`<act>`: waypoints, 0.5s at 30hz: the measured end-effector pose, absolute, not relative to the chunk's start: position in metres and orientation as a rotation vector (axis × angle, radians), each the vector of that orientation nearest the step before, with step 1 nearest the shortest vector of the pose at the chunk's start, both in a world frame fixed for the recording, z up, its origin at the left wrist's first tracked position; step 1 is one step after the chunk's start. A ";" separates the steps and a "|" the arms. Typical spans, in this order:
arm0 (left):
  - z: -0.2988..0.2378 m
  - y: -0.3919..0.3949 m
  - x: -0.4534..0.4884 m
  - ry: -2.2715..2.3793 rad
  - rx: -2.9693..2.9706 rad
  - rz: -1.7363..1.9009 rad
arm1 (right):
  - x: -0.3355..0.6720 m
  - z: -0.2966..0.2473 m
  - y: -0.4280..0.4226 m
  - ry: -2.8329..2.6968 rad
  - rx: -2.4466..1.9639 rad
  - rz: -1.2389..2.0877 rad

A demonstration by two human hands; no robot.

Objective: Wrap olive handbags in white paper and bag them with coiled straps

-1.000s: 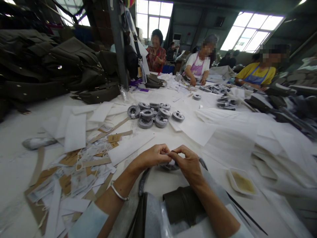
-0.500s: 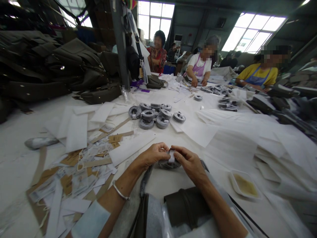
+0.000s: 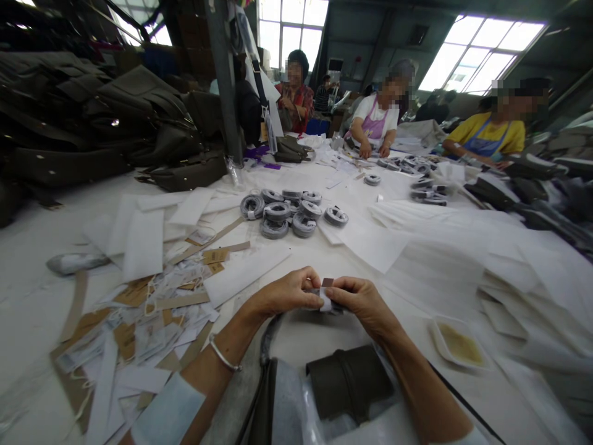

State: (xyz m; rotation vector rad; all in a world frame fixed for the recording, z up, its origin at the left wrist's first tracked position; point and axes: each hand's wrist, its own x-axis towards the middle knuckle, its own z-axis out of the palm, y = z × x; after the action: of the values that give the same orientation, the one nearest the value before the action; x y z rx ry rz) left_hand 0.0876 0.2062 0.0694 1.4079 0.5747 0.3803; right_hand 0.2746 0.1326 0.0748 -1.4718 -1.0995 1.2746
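Between my two hands is a small coiled strap in grey wrapping, with a white paper band across it. A short brown end sticks up above the band. My left hand is closed on the coil's left side, its thumb against the band. From the right, my right hand pinches the band and coil between thumb and fingers. The fingers hide much of the coil. Below lies a dark olive bag, partly in clear plastic, with a wrapped handle arching up toward my hands.
Several coiled straps sit ahead in a pile. Tags and paper strips are strewn at the left, near white sheets. A shallow tray of yellowish paste stands at the right. Dark bags are heaped far left; co-workers work across the table.
My fingers have shifted on the coil and its band; the coil is turned, so less of its ring shows and the brown end stands higher. The right hand has moved slightly right.
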 end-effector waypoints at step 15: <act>0.068 0.202 0.098 0.723 1.175 0.466 | 0.264 0.082 0.126 -1.912 -1.270 0.217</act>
State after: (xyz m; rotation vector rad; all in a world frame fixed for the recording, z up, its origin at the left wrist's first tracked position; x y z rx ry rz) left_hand 0.0984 0.2021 0.0676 1.1745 0.7233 0.4659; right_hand 0.2640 0.1258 0.0822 -1.2700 -1.9119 0.2165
